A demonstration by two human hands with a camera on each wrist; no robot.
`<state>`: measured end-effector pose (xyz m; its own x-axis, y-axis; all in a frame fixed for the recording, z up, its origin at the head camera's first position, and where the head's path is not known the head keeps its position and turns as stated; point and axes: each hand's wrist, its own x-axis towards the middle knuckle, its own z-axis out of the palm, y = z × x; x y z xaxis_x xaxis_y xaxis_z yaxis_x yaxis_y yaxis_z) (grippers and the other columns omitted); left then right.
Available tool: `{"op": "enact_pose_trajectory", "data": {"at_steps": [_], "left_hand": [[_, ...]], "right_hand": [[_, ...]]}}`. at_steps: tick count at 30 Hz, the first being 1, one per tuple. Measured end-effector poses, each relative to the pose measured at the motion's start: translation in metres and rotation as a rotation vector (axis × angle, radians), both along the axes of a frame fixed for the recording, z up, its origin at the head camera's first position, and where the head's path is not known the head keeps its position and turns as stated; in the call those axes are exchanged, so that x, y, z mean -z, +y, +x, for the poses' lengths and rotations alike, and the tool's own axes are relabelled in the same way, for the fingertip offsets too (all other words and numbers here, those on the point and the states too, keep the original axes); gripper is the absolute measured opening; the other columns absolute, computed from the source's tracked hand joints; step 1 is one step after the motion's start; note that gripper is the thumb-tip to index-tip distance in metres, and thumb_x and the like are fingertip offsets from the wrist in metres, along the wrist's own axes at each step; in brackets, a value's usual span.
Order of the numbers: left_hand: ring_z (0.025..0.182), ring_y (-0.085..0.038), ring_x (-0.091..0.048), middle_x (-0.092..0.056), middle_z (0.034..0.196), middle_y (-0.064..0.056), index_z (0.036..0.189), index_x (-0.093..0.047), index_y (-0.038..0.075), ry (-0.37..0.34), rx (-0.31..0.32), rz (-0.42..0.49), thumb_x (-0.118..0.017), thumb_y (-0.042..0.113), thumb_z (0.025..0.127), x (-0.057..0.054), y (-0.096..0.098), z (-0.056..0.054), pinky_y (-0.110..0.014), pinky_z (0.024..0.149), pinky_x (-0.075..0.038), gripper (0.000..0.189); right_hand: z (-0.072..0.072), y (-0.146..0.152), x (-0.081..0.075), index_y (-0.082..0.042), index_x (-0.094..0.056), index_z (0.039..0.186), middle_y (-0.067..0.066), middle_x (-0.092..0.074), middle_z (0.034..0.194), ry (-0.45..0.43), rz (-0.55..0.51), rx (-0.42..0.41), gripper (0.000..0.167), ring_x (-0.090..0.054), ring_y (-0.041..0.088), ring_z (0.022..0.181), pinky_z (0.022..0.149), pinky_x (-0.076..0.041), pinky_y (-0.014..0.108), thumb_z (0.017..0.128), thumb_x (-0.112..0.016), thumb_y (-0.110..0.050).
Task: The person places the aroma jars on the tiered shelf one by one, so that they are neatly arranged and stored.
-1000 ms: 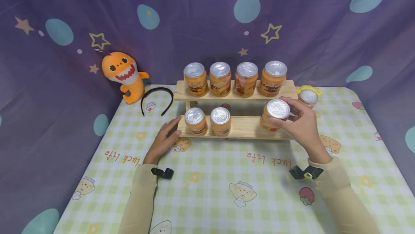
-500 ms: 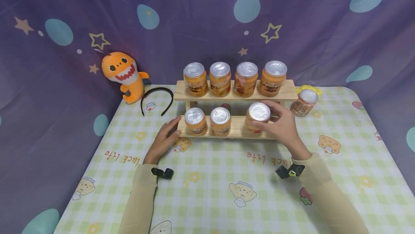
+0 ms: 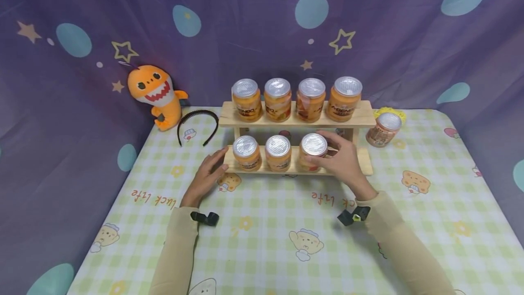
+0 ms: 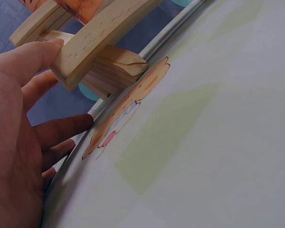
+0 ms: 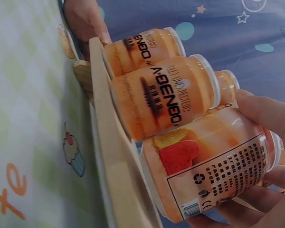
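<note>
My right hand [image 3: 345,159] grips an orange-labelled jar [image 3: 313,146] with a silver lid, at the lower tier [image 3: 365,161] of a two-step wooden stand. In the right wrist view this jar [image 5: 209,166] tilts slightly against its neighbours; whether its base rests fully on the board I cannot tell. To its left stand two similar jars [image 3: 278,153] on the same tier. Resting at the stand's left end, my left hand [image 3: 204,177] has its fingers extended. The left wrist view shows its thumb [image 4: 40,54] touching the wooden end [image 4: 80,61].
Several matching jars [image 3: 344,98] line the upper tier [image 3: 286,121]. Another jar [image 3: 384,130] stands on the table right of the stand, before a yellow fuzzy item [image 3: 399,114]. A black headband [image 3: 198,113] and an orange shark plush [image 3: 155,97] are at the left.
My right hand has carried the jar leftward along the lower tier, close to the two standing there. The jar right of the stand is now uncovered. My left hand stays put.
</note>
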<state>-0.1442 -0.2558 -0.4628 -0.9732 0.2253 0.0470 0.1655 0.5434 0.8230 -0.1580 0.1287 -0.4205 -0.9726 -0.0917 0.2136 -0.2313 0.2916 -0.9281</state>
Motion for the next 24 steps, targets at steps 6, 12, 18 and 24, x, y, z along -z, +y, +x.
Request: {"op": "enact_pose_trajectory", "data": {"at_steps": [6, 12, 18, 24], "left_hand": [[0.151, -0.043, -0.028, -0.036, 0.16, -0.022, 0.153, -0.038, 0.003, 0.007, 0.004, -0.008, -0.054, 0.011, 0.102, -0.001, 0.001, 0.0, -0.059, 0.128, -0.004, 0.054], [0.151, -0.043, -0.028, -0.036, 0.16, -0.023, 0.153, -0.038, 0.003, 0.016, 0.011, -0.01, -0.055, 0.011, 0.102, 0.002, -0.001, -0.001, -0.06, 0.128, -0.004, 0.055], [0.152, -0.043, -0.028, -0.035, 0.16, -0.023, 0.154, -0.038, 0.004, 0.017, 0.014, -0.004, -0.054, 0.011, 0.102, 0.004, -0.002, -0.003, -0.06, 0.128, -0.004, 0.054], [0.151, -0.044, -0.028, -0.035, 0.16, -0.025, 0.153, -0.038, 0.002, 0.023, 0.015, -0.002, -0.054, 0.01, 0.102, 0.003, -0.001, -0.002, -0.061, 0.127, -0.003, 0.054]], "right_hand": [[0.0, -0.001, 0.009, 0.001, -0.061, 0.132, 0.021, -0.069, 0.123, 0.026, 0.003, -0.029, 0.066, -0.063, -0.005, 0.099, 0.081, -0.057, 0.013, 0.072, -0.089, -0.006], [-0.001, -0.002, 0.013, -0.001, -0.061, 0.133, 0.02, -0.068, 0.125, 0.033, -0.005, -0.033, 0.065, -0.063, 0.002, 0.104, 0.082, -0.056, 0.014, 0.074, -0.087, -0.006], [0.001, -0.002, 0.015, -0.002, -0.056, 0.138, 0.019, -0.064, 0.13, 0.006, -0.003, -0.048, 0.068, -0.064, 0.026, 0.116, 0.086, -0.053, 0.011, 0.077, -0.086, -0.007], [0.003, 0.0, 0.013, -0.002, -0.05, 0.143, 0.02, -0.06, 0.138, -0.006, 0.02, -0.065, 0.078, -0.059, 0.035, 0.127, 0.093, -0.052, 0.013, 0.075, -0.087, -0.007]]}}
